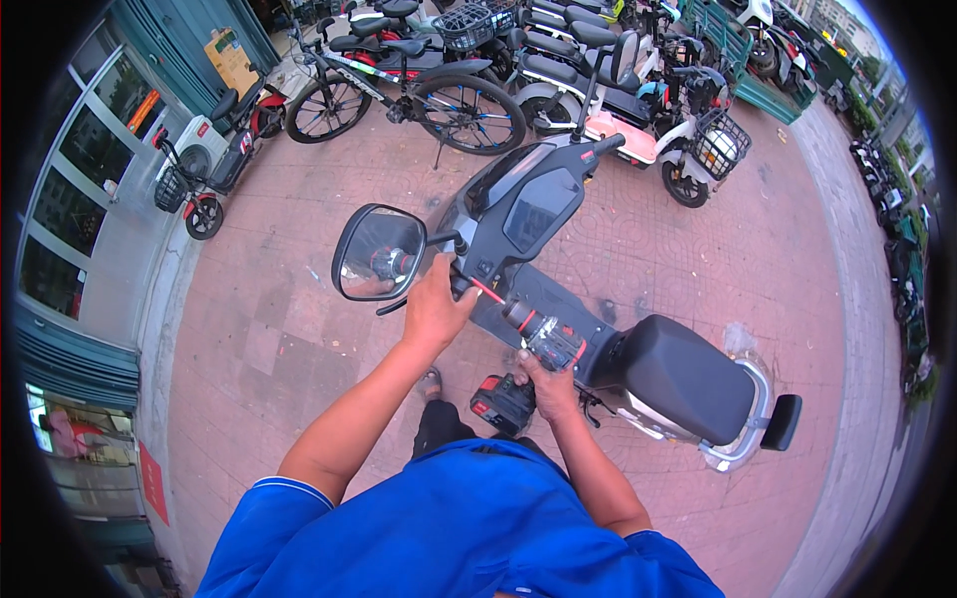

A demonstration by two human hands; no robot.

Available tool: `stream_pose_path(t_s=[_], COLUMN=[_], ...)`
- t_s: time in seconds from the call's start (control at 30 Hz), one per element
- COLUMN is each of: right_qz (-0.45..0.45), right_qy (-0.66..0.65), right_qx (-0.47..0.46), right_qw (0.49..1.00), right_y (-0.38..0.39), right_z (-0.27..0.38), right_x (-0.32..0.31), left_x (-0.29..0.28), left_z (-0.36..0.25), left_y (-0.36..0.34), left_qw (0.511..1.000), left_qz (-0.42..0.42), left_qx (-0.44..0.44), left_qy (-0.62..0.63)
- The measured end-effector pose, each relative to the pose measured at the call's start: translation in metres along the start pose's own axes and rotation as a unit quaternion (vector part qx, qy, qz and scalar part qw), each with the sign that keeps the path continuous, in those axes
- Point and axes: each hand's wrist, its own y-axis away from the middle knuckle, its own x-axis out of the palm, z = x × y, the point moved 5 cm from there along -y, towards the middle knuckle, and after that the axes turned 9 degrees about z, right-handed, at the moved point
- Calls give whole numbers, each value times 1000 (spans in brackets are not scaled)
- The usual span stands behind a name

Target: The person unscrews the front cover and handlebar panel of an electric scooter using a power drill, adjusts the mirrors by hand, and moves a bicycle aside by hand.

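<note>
In front of me stands a grey electric scooter [528, 274] with its handlebar turned across my view. My right hand [548, 387] is closed round the grip of a cordless drill [543, 334], whose battery [501, 402] hangs below. A long red bit [487, 290] runs from the chuck up to the left end of the handlebar. There my left hand [437, 307] is closed over the handlebar, next to the stem of the mirror [379, 251]. The bit's tip is close to the left fingers; whether it meets a screw is hidden. The drill shows reflected in the mirror.
A black seat [673, 379] with a rear rail lies to the right. Behind the scooter are a bicycle [414, 105], several parked scooters and a green cart [768, 85]. A small scooter [209, 159] stands by the shopfront at left. Red paving [289, 329] surrounds us.
</note>
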Motion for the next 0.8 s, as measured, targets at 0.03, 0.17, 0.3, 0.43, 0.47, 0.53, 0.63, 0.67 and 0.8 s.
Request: stream_pose_path(t_s=[0.03, 0.17, 0.3, 0.43, 0.47, 0.53, 0.63, 0.67, 0.8], right_qz=[-3, -7, -13, -25, -25, -34, -40, -11, 57], right_qy=[-2, -15, -24, -41, -26, -1, 53, 42, 76], right_qx=[2, -2, 11, 21, 15, 11, 29, 40, 81], right_qw=[1000, 1000, 1000, 999, 999, 999, 997, 998, 992], right_y=[0, 1, 8, 18, 22, 31, 45, 45, 51], right_z=[-1, -5, -8, -2, 3, 10, 15, 22, 35], right_x=[0, -2, -5, -12, -14, -26, -51, -52, -90], left_x=[0, 1, 2, 1, 3, -15, -13, 6, 63], left_z=[1, 1, 4, 2, 4, -17, -40, -35, -47], left_y=[0, -1, 2, 5, 11, 29, 74, 87, 93], left_qw=[1000, 1000, 999, 997, 1000, 995, 991, 912, 716], left_qz=[2, 8, 28, 50, 31, 0, 65, 153, 177], left_qx=[-2, -3, -31, -39, 5, 78, -9, -169, -310], left_qy=[4, 16, 27, 32, -2, -62, 116, 341, 600])
